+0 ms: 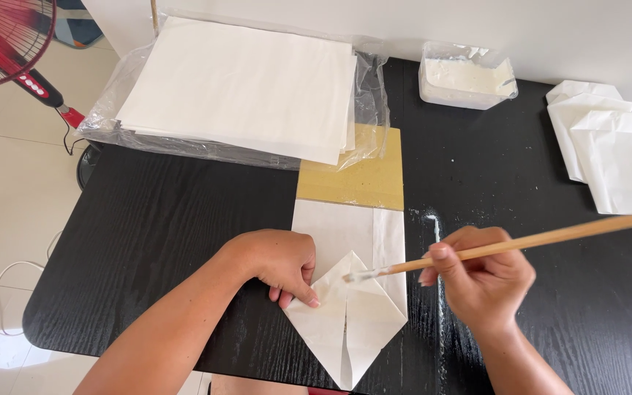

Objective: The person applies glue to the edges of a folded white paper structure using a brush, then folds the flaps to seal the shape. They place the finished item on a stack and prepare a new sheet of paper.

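Holding: right hand closed around a long wooden-handled brush, bristle tip on the folded white paper.
Pinning: left hand, fingers curled, presses the paper's left flap to the black table.
Axis: brush runs right-to-left, tip down-left of the grip.
Nearer: left hand touches the paper; right stands just beside it.
Paper: under the tip, between both hands.

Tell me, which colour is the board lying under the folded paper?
The board is yellowish tan, like cardboard. The head view shows it plainly, above the folded paper.
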